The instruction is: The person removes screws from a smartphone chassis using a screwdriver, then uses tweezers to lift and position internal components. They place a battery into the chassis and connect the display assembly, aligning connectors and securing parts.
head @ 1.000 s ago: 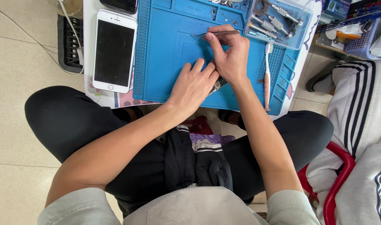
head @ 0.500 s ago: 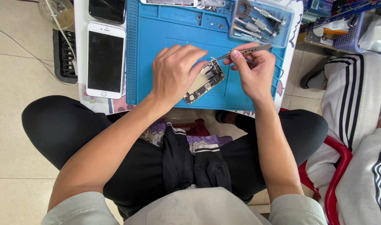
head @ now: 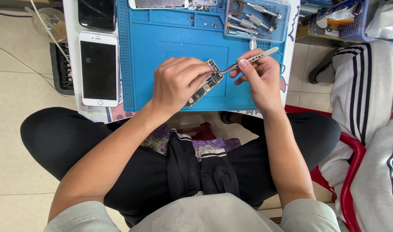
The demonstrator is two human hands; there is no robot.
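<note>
A circuit board (head: 205,83) is gripped by the left hand (head: 176,83), long axis slanting upper-right; tweezers (head: 248,60), pinched in the right hand (head: 258,79), are pointed at its top end.

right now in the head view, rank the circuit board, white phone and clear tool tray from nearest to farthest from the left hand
1. Circuit board: held under the left hand.
2. White phone: to its left, beside the blue mat.
3. Clear tool tray: up right, at the mat's far corner.
</note>
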